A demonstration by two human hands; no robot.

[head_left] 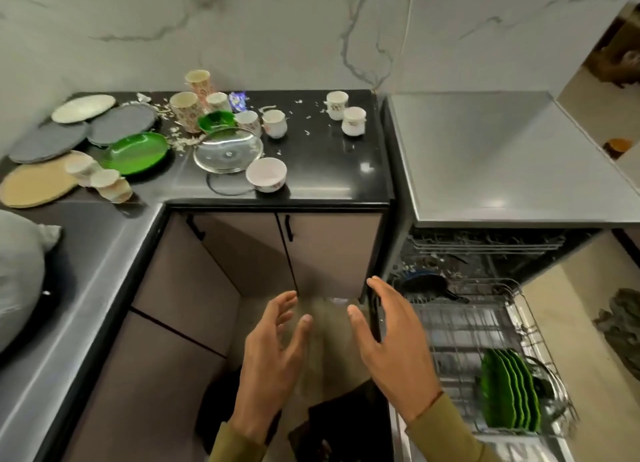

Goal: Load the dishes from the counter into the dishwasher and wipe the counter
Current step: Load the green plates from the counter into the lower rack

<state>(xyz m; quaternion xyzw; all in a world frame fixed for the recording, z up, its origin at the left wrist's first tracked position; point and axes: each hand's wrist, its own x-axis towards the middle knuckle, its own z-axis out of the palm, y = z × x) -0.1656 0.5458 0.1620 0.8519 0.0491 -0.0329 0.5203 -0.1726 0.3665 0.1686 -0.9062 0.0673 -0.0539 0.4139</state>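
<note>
Dirty dishes crowd the black counter [329, 171]: two grey plates [121, 124], a green plate [138, 153], a tan plate [34, 184], a glass plate [228, 153], a white bowl [266, 174], a small green bowl [215, 120] and several cups [353, 120]. White crumbs lie scattered among them. The dishwasher's lower rack [467, 333] is pulled out at the right and holds several green plates [510, 390] standing upright. My left hand [273, 354] and my right hand [391, 344] hover empty, fingers spread, low in front of the cabinets and left of the rack.
A steel-topped surface [502, 157] sits above the dishwasher. Brown cabinet doors [311, 250] run under the counter. A grey bag [20, 271] rests on the left counter. A dark pan [426, 285] lies at the rack's back.
</note>
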